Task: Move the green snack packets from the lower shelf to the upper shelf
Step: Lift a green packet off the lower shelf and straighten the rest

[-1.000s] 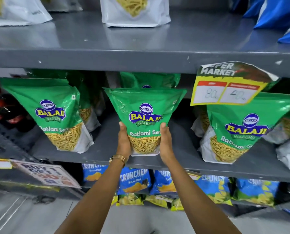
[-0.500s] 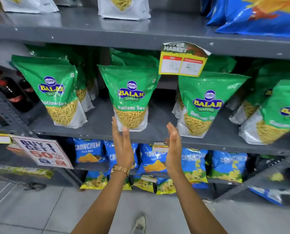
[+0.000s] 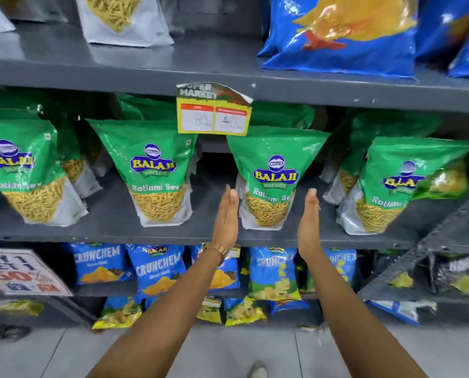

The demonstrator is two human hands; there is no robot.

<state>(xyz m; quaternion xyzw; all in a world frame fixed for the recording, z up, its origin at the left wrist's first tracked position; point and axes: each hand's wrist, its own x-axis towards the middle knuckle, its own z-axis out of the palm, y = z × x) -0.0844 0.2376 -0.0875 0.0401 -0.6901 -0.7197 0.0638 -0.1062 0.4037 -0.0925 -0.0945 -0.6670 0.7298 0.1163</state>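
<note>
Several green snack packets stand in a row on the grey lower shelf [image 3: 195, 233]. One green packet [image 3: 275, 175] stands upright right in front of me. My left hand [image 3: 226, 216] is flat and open just left of its base, and my right hand [image 3: 309, 219] is flat and open just to its right; neither touches it. Another green packet [image 3: 153, 170] stands further left, one more [image 3: 23, 170] at the far left, and others [image 3: 386, 186] at the right. The upper shelf [image 3: 214, 69] runs above.
On the upper shelf stand white-bottomed packets [image 3: 124, 20] at the left and blue bags [image 3: 339, 34] at the right. A yellow price tag [image 3: 213, 110] hangs from its edge. Blue packets [image 3: 157, 268] fill the shelf below. A promo sign [image 3: 20, 271] sits low left.
My hands let go of the middle green packet, which stands on the lower shelf. The view shifted right and both open hands now flank the neighbouring packet.
</note>
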